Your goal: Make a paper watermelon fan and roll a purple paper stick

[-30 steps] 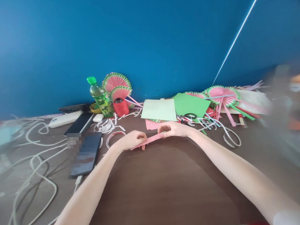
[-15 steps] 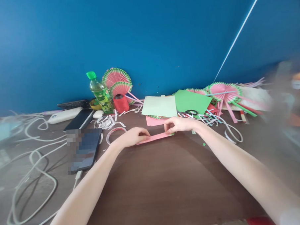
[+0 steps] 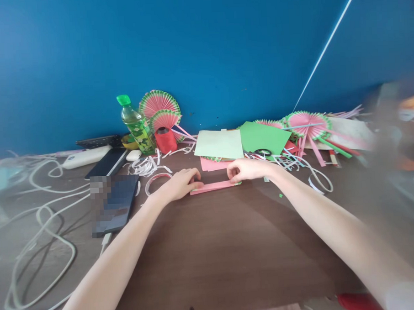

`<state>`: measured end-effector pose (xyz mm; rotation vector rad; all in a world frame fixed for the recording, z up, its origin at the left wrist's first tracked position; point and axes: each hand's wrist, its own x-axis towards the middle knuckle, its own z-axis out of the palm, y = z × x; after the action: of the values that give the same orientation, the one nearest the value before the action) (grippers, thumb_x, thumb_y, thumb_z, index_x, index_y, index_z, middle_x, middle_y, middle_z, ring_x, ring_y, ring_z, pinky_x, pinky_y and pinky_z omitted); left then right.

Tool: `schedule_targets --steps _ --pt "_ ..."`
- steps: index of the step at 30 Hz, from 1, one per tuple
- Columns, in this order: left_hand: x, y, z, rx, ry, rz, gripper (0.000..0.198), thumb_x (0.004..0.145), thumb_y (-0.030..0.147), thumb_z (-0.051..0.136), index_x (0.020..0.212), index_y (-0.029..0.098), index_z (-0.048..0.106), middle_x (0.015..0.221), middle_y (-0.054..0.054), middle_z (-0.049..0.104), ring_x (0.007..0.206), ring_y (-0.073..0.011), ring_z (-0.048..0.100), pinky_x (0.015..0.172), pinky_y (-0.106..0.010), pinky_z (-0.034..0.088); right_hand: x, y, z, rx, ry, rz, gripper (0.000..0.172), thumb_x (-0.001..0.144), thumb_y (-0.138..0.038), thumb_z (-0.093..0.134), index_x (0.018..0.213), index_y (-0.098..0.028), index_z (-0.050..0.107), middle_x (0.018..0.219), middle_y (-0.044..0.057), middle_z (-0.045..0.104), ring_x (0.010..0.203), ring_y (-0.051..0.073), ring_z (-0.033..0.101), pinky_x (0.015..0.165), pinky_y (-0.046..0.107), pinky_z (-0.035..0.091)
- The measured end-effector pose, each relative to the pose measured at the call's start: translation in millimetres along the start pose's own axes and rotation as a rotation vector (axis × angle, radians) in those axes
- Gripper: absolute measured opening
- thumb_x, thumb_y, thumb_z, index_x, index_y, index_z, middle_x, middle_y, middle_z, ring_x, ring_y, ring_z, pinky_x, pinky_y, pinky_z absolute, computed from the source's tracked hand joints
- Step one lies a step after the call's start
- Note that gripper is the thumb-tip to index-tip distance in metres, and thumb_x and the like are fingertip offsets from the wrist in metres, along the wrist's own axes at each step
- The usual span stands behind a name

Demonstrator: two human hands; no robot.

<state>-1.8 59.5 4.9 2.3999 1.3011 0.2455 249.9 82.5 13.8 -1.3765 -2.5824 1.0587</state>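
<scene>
A narrow folded strip of pink paper [image 3: 215, 186] with green at its ends lies just above the brown table [image 3: 211, 246]. My left hand [image 3: 183, 183] pinches its left end, fingers curled over the top. At the other end my right hand [image 3: 245, 170] grips the strip between thumb and fingers. Behind the hands lie a pale green sheet [image 3: 218, 144], a bright green sheet [image 3: 266, 136] and pink paper [image 3: 212, 164]. Black-handled scissors [image 3: 262, 152] rest partly hidden among paper scraps.
To the left are a roll of tape [image 3: 156, 177], a phone [image 3: 118, 207] with a white cable [image 3: 74, 252], a power bank [image 3: 87, 157], a green-capped bottle [image 3: 135, 126] and a red spool [image 3: 165, 141]. Pleated pink paper fans [image 3: 159, 104] stand by the blue wall; another fan [image 3: 308, 125] lies right.
My left hand has shifted slightly, its fingers now at the strip's left end. The strip looks more level, with a fold line showing. The whole view has moved a little.
</scene>
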Motion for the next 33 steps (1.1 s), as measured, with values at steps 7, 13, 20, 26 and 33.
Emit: schedule_targets --steps 7,13,20,26,33 --pt "-15.6 -11.5 -46.3 0.179 -0.005 -0.400 0.035 0.073 0.054 0.046 0.069 0.020 0.052 0.071 -0.003 0.059 0.065 -0.0192 0.052 0.059 -0.028 0.032 -6.5 0.1 -10.8 0.019 -0.011 0.040 0.010 0.066 -0.028 0.060 0.071 -0.020 0.059 0.072 0.001 0.062 0.068 0.015 0.053 0.060 0.025 0.036" --pt "-18.7 -18.0 -50.4 0.161 -0.312 -0.376 0.021 0.057 0.037 0.061 0.057 0.019 0.048 0.056 0.000 0.053 0.055 -0.0158 0.048 0.051 -0.026 0.029 -7.7 -6.5 -11.5 0.034 0.123 -0.020 0.013 0.068 -0.026 0.058 0.079 -0.019 0.060 0.072 0.001 0.056 0.065 0.013 0.048 0.057 0.025 0.035" --pt "-28.1 -0.2 -69.6 -0.332 -0.240 -0.278 0.022 0.069 0.035 0.051 0.083 0.018 0.052 0.080 -0.002 0.066 0.071 -0.0165 0.061 0.061 -0.024 0.042 -11.8 -18.0 -8.7 0.086 0.239 -0.117 0.019 0.078 -0.026 0.049 0.088 -0.020 0.064 0.080 0.002 0.060 0.068 0.013 0.050 0.063 0.027 0.036" --pt "-27.4 15.3 -69.9 -0.576 -0.030 -0.070 0.027 0.078 0.036 0.053 0.096 0.016 0.056 0.082 -0.006 0.068 0.078 -0.0172 0.061 0.072 -0.029 0.043 -12.2 -32.3 0.1 0.212 0.554 -0.240 0.017 0.082 -0.025 0.046 0.088 -0.019 0.060 0.090 0.004 0.060 0.075 0.014 0.054 0.071 0.031 0.042" --pt "-16.1 36.3 -41.8 -0.889 0.061 0.032 0.035 0.081 0.037 0.052 0.108 0.015 0.054 0.090 -0.007 0.068 0.083 -0.0189 0.063 0.082 -0.036 0.045 -12.7 -61.6 24.8 0.216 0.735 -0.541 0.030 0.081 -0.014 0.049 0.109 -0.025 0.053 0.113 0.006 0.048 0.106 0.017 0.051 0.088 0.034 0.046"
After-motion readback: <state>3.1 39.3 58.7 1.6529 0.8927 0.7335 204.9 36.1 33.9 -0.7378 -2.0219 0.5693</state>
